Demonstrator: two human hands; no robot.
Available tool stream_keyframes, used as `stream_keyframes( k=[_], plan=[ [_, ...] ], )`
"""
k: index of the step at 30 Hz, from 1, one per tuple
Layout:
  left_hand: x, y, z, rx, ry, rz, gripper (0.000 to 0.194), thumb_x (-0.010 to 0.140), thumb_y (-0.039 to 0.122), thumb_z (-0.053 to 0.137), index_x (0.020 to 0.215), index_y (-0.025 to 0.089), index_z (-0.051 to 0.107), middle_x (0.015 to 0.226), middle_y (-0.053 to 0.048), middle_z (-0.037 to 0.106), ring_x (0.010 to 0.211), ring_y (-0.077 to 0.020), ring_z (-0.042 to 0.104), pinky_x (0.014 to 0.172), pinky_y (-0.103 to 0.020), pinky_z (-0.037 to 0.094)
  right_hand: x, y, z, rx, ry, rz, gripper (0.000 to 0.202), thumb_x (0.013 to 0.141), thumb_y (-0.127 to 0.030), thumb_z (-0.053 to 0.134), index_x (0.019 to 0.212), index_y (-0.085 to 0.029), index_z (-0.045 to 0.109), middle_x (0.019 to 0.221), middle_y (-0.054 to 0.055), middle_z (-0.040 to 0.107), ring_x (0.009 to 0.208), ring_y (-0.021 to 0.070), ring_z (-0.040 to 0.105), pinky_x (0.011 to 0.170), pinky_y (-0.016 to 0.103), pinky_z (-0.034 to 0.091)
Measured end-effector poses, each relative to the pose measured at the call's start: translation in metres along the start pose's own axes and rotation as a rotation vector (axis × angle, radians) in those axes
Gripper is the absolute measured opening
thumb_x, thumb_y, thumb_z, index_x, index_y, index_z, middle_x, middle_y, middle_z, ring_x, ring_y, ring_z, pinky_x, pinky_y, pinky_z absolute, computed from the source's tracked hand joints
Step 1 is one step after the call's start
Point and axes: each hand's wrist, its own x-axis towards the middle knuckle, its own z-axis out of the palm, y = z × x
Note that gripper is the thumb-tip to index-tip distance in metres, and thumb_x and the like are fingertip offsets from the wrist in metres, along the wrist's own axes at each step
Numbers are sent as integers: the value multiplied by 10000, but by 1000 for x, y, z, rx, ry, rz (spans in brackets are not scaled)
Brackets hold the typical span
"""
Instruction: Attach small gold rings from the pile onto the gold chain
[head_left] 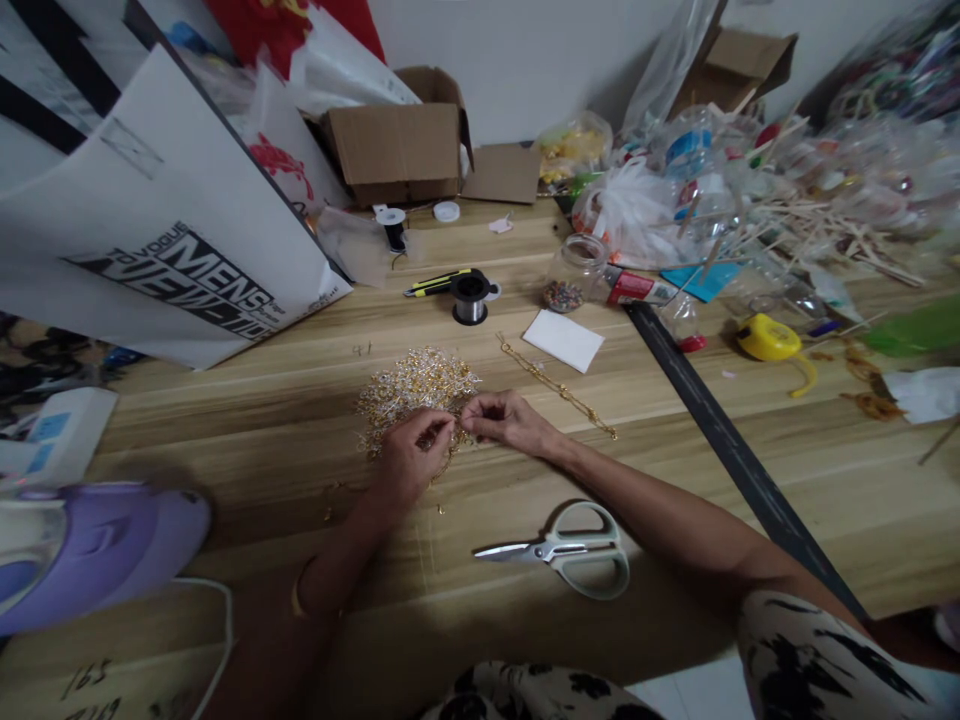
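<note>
Bead pile (416, 395) on worktop (675, 480), just beyond scissors (562, 552). Left hand (409, 460) and right hand (504, 418) meet at pile's near edge, fingers pinched on small gold piece. Judged light, loose, snag-prone; best taken by fingertip pinch, single piece.

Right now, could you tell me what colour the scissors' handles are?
Pale grey-green, in the head view: scissors.

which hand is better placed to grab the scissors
Right, probably. The scissors lie just under the right forearm, handles toward that side, while the left hand sits farther off at the gold bead pile. Both hands are pinching small pieces.
</note>
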Motion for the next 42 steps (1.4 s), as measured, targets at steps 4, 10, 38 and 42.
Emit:
stream_keyframes(
  k=[4, 10, 38, 42],
  plan=[
    [0, -2, 0, -28, 51, 26, 45, 753, 145, 600, 778, 167, 630, 756, -24, 655, 664, -117, 602, 600, -218, 484, 0, 0, -1, 30, -12, 4, 259, 758, -379, 617, 772, -121, 593, 648, -20, 523, 549, 70, 463, 525, 188, 398],
    [1, 1, 0, 21, 19, 103, 65, 742, 158, 621, 680, 174, 607, 645, -4, 612, 604, -113, 556, 579, -223, 453, 1, 3, -2, 53, -15, -2, 244, 761, -365, 619, 771, -122, 597, 655, -18, 525, 562, 71, 475, 537, 188, 408],
    [4, 1, 3, -148, -33, -51, 78, 733, 128, 603, 666, 167, 614, 715, -25, 610, 634, -119, 569, 502, -204, 431, -1, 0, 0, 1, 0, -44, 244, 765, -365, 610, 780, -121, 598, 659, -11, 530, 566, 80, 463, 535, 198, 380],
    [3, 3, 4, -157, -1, -34, 98, 736, 120, 597, 649, 165, 594, 694, -23, 610, 648, -124, 576, 502, -205, 427, 0, 1, 0, 1, 10, -49, 248, 762, -368, 615, 771, -121, 601, 662, -10, 533, 568, 80, 466, 535, 196, 390]
  ],
)
